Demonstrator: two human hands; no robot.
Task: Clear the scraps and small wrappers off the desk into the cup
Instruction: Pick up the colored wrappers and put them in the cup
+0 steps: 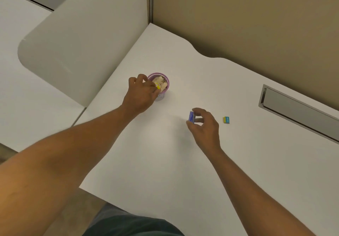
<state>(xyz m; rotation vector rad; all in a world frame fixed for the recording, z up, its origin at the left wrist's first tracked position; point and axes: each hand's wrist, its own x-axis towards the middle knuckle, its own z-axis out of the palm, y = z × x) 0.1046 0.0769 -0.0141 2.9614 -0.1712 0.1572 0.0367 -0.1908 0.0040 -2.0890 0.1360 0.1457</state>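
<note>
A purple-rimmed cup stands upright on the white desk, with pale paper scraps inside it. My left hand hovers at the cup's left rim, its fingertips pinched on a small yellow scrap over the opening. To the right and nearer me, my right hand holds a small blue wrapper between thumb and fingers, just above the desk. A small yellow and teal wrapper lies flat on the desk to the right of my right hand.
A grey cable slot is set into the desk at the right. A tan partition lines the back, and a white divider panel rises on the left. The desk's front edge runs diagonally near my lap.
</note>
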